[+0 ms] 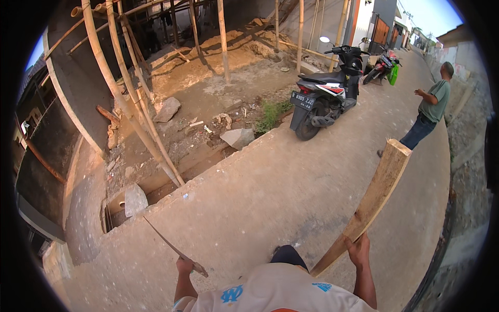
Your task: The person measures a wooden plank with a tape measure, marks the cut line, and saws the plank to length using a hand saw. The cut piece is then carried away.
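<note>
My left hand (184, 265) is closed around the wooden handle of what looks like a hand saw (167, 242). Its thin dark blade is seen nearly edge-on and slants forward and left, above the concrete path. My right hand (358, 249) grips the edge of a long wooden plank (371, 200). The plank's sawn end tilts up and away to the right, while its lower end passes behind my body at the waist and is hidden.
A black and white scooter (327, 91) is parked ahead on the path (249, 203); a red motorbike (383, 66) stands farther off. A person in a green shirt (435, 99) is at the right. Bamboo poles (117, 83), rubble and an open drain (161, 192) line the left.
</note>
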`<control>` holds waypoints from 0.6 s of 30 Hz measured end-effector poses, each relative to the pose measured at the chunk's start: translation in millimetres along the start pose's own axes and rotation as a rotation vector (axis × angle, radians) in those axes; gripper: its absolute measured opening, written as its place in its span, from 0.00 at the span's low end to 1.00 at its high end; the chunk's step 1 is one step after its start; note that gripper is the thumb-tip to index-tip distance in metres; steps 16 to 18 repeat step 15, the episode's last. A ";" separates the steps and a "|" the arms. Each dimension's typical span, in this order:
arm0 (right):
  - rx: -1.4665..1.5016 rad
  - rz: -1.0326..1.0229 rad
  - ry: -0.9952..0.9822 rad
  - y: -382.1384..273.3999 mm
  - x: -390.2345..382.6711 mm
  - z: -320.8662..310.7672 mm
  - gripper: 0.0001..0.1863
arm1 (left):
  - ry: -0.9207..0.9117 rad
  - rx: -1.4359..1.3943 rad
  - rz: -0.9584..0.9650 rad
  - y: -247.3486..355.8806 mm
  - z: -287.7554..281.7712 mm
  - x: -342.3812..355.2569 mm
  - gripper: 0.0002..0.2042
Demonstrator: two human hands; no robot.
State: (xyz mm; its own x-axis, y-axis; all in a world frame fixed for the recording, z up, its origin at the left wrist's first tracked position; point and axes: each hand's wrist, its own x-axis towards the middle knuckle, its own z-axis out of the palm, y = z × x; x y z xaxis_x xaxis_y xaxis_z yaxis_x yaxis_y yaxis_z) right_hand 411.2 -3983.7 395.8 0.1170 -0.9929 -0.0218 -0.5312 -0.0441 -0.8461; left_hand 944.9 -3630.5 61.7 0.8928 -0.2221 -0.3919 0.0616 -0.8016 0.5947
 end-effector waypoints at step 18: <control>0.196 -0.347 0.021 -132.8 426.1 146.3 0.22 | 0.214 0.269 -0.153 27.7 65.7 10.6 0.17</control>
